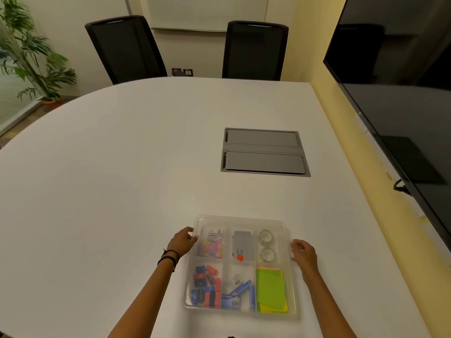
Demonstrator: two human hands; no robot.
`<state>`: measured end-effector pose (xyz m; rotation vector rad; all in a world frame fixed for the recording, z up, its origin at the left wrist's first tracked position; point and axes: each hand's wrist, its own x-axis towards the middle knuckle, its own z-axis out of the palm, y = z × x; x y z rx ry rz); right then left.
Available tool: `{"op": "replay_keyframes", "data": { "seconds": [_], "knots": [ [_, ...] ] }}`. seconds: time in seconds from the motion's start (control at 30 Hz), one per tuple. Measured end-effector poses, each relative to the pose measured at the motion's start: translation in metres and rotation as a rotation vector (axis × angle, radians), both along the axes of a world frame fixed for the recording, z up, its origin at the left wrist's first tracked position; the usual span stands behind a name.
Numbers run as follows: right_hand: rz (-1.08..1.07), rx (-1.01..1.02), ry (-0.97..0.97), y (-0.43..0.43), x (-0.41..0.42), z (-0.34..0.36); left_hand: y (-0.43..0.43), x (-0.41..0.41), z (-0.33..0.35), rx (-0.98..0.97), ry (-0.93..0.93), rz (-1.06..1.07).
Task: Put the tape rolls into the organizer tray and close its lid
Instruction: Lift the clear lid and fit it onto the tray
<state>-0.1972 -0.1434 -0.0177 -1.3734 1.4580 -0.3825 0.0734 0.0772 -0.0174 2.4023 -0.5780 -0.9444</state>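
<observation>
A clear plastic organizer tray (pixel 240 219) sits near the table's front edge, with its translucent lid lying flat over the compartments. Two clear tape rolls (pixel 266 245) lie one behind the other in the back right compartment, seen through the lid. My left hand (pixel 183 241) rests against the tray's left rim, fingers curled on the edge. At the right rim my right hand (pixel 303 254) touches the tray's side with fingers apart. Other compartments hold coloured paper clips, a grey staple box, binder clips, a blue stapler and green sticky notes.
The white oval table (pixel 122 179) has a grey cable hatch (pixel 264 152) set in it behind the tray. Two black chairs (pixel 255 50) stand at the far side. A large dark screen (pixel 402 93) hangs on the right wall; a potted plant (pixel 31 57) stands far left.
</observation>
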Motion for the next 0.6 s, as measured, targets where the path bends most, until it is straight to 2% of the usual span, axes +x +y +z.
{"op": "replay_keyframes", "data": {
  "seconds": [0.3,0.6],
  "knots": [
    [-0.028,0.061,-0.043,-0.029,0.034,-0.007,-0.027,0.016,-0.003,-0.166,0.168,0.271],
    [-0.013,0.150,-0.045,-0.048,0.047,-0.017,-0.042,0.033,-0.014,-0.211,0.271,0.341]
  ]
}}
